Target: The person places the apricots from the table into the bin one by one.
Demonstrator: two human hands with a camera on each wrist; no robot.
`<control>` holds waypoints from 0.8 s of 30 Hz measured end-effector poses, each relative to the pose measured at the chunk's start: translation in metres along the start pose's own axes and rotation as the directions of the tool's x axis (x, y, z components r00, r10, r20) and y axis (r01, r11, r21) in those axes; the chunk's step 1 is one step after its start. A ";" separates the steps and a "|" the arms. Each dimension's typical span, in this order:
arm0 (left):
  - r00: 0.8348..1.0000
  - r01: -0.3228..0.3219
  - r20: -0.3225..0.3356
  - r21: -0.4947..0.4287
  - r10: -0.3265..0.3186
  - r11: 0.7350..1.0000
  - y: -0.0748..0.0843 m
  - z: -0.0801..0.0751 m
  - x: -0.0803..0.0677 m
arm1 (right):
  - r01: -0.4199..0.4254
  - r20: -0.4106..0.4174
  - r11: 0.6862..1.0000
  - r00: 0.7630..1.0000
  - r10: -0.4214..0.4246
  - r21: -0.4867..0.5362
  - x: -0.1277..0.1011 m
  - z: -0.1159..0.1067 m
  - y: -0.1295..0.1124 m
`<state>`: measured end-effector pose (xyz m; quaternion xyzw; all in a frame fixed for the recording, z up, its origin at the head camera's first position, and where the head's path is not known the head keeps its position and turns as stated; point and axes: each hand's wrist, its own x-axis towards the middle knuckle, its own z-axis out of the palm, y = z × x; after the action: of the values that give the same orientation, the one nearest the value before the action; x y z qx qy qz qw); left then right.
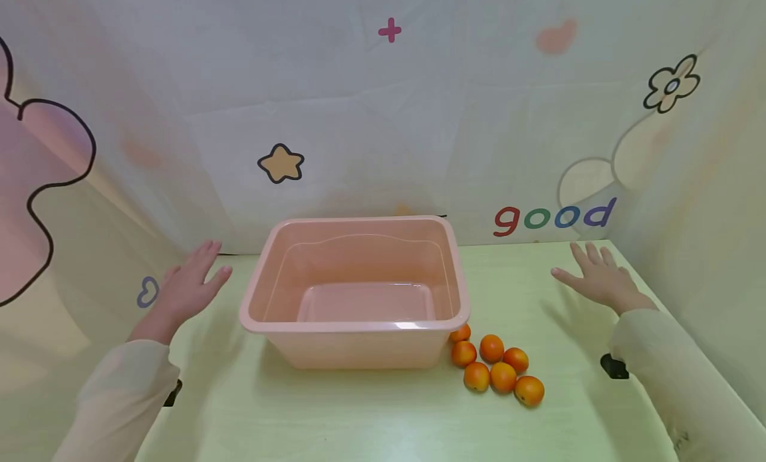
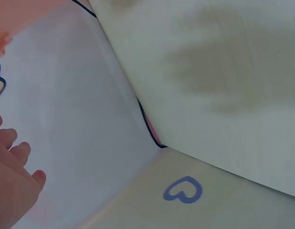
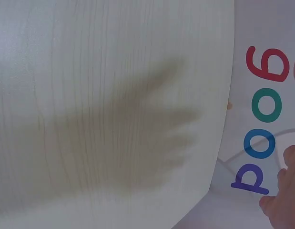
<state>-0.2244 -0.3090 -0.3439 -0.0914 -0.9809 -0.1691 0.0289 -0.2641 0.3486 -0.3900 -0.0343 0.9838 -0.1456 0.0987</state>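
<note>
An empty pink plastic tub (image 1: 357, 326) stands in the middle of the pale table (image 1: 359, 415). Several oranges (image 1: 497, 365) lie in a cluster by its front right corner. My left hand (image 1: 190, 284) hovers to the left of the tub, fingers spread and straight, holding nothing; its fingertips (image 2: 14, 152) show at the edge of the left wrist view. My right hand (image 1: 595, 276) hovers to the right of the tub, beyond the oranges, also flat and empty. Its fingers (image 3: 285, 191) show at the right edge of the right wrist view, with its shadow (image 3: 137, 133) on the table.
A printed cloth backdrop (image 1: 383, 116) wraps around the back and both sides of the table. It carries the word "good" (image 1: 553, 217), a star (image 1: 281, 163) and a small blue heart (image 2: 183, 190). Bare tabletop lies in front of the tub.
</note>
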 end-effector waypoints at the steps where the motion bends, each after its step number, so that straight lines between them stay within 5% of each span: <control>1: 1.000 -0.016 -0.001 0.001 0.016 1.000 0.003 -0.001 -0.001 | 0.009 -0.004 1.000 1.000 -0.010 -0.007 0.000 0.000 -0.002; 14: 0.978 -0.207 -0.017 0.035 0.208 0.978 0.040 -0.002 -0.008 | 0.120 -0.015 0.993 0.993 -0.120 0.002 -0.005 0.000 -0.027; 24: 0.960 -0.276 -0.026 0.071 0.278 0.959 0.052 0.001 -0.014 | 0.213 0.013 0.976 0.977 -0.214 0.051 -0.013 0.005 -0.049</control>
<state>-0.2012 -0.2629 -0.3296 -0.2239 -0.9629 -0.1323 0.0726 -0.2489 0.3017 -0.3776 -0.1385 0.9696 -0.1795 0.0926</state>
